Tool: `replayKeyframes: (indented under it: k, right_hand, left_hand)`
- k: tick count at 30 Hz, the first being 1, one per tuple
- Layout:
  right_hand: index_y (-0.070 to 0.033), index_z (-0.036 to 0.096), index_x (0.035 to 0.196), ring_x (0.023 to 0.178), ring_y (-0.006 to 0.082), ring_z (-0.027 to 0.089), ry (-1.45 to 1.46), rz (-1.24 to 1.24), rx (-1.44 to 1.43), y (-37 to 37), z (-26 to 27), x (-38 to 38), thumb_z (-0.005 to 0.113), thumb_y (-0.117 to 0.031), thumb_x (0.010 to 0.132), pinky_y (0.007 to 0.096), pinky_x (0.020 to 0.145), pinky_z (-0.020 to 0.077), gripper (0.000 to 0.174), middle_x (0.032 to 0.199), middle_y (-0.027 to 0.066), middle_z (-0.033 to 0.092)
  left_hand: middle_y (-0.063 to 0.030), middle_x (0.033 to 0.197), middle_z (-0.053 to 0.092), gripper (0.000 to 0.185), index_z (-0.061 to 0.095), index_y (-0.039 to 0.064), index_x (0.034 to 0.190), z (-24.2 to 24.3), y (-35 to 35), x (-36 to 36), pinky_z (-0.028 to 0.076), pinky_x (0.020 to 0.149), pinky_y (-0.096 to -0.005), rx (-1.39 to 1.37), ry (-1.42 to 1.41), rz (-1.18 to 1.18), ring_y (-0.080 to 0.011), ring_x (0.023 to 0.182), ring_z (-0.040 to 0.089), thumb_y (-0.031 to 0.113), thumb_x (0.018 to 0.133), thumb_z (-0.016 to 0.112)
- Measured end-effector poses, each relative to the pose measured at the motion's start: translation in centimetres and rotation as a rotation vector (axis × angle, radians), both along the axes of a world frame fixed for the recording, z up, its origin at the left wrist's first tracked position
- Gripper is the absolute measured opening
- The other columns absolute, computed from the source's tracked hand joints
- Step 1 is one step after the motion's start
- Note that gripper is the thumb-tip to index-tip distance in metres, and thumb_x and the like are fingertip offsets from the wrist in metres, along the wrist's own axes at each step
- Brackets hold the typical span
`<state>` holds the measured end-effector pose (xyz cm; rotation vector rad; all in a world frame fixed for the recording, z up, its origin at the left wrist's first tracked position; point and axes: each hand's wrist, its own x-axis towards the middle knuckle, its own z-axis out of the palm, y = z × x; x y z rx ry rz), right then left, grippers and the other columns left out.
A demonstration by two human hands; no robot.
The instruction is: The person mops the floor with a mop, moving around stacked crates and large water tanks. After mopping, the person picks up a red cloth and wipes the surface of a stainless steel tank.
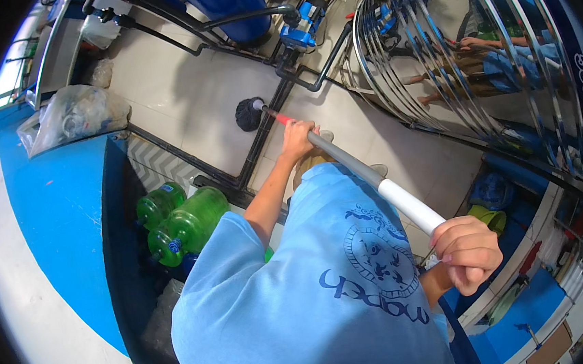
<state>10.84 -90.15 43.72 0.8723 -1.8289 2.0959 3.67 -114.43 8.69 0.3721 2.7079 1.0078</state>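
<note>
A long mop handle [354,159], white, grey and red along its length, slants from the lower right towards the upper middle. My right hand [469,252] is closed round its white upper end. Lower on the pole, my left hand [298,138] grips it near the red part. The dark mop head [248,114] rests on the pale tiled floor [202,94], to the left of a black floor pipe.
Black pipes [262,133] run low across the floor to a blue pump [305,24]. A ribbed, shiny steel tank [441,67] stands at right. Green water bottles [199,215] lie at left, below a blue counter [56,195] holding a clear plastic bag [80,114].
</note>
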Motion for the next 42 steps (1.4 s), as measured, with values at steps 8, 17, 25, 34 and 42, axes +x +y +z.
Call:
replayKeyframes:
  k: [8, 17, 25, 34, 42]
  right_hand:
    - [0.005, 0.052, 0.071, 0.037, 0.0178, 0.048, -0.038, -0.114, 0.03, 0.1, -0.3, 1.2, 0.041, -0.001, 0.073, 0.033, 0.042, 0.0486, 0.012, 0.048, 0.0092, 0.049]
    - [0.005, 0.05, 0.071, 0.036, 0.0188, 0.048, -0.006, -0.192, 0.033, 0.0, 0.3, 3.3, 0.042, -0.001, 0.074, 0.0334, 0.041, 0.0489, 0.011, 0.046, 0.0098, 0.047]
    - [0.008, 0.056, 0.063, 0.043, 0.024, 0.053, -0.083, -0.199, 0.052, -3.5, -1.0, 1.8, 0.047, -0.008, 0.071, 0.0379, 0.047, 0.0497, 0.02, 0.051, 0.0128, 0.053]
    - [0.001, 0.052, 0.065, 0.036, 0.0175, 0.049, 0.02, -0.34, 0.071, 0.8, 1.1, 3.7, 0.044, -0.005, 0.074, 0.0323, 0.042, 0.0495, 0.013, 0.044, 0.0072, 0.049]
    - [-0.005, 0.047, 0.065, 0.034, 0.0079, 0.047, 0.077, -0.27, 0.015, 5.7, 9.3, 11.4, 0.046, -0.005, 0.07, 0.0227, 0.042, 0.0486, 0.005, 0.042, 0.0014, 0.046]
  left_hand:
    - [-0.0128, 0.069, 0.06, 0.023, 0.057, 0.006, 0.064, -1.0, 1.6, -0.7, 0.034, 0.083, -0.0429, 0.062, -0.022, 0.038, -0.0285, 0.075, 0.057, 0.024, 0.078, 0.06]
    - [-0.0124, 0.067, 0.062, 0.021, 0.061, 0.009, 0.067, 0.1, 1.1, -0.4, 0.034, 0.082, -0.0408, -0.018, -0.01, -0.204, -0.027, 0.072, 0.059, 0.026, 0.077, 0.056]
    - [-0.0117, 0.068, 0.06, 0.022, 0.057, 0.009, 0.066, -1.4, -1.6, -4.5, 0.034, 0.083, -0.041, -0.109, 0.041, -0.133, -0.0295, 0.075, 0.057, 0.028, 0.078, 0.057]
    - [-0.0163, 0.075, 0.064, 0.028, 0.069, 0.011, 0.081, 1.8, 0.7, -5.6, 0.051, 0.07, -0.0434, -0.094, -0.063, -0.423, -0.0333, 0.076, 0.063, 0.025, 0.058, 0.063]
    - [-0.019, 0.067, 0.062, 0.029, 0.067, 0.005, 0.074, 10.5, 4.6, -0.5, 0.049, 0.066, -0.0434, 0.021, -0.146, -0.863, -0.036, 0.07, 0.062, 0.029, 0.058, 0.061]
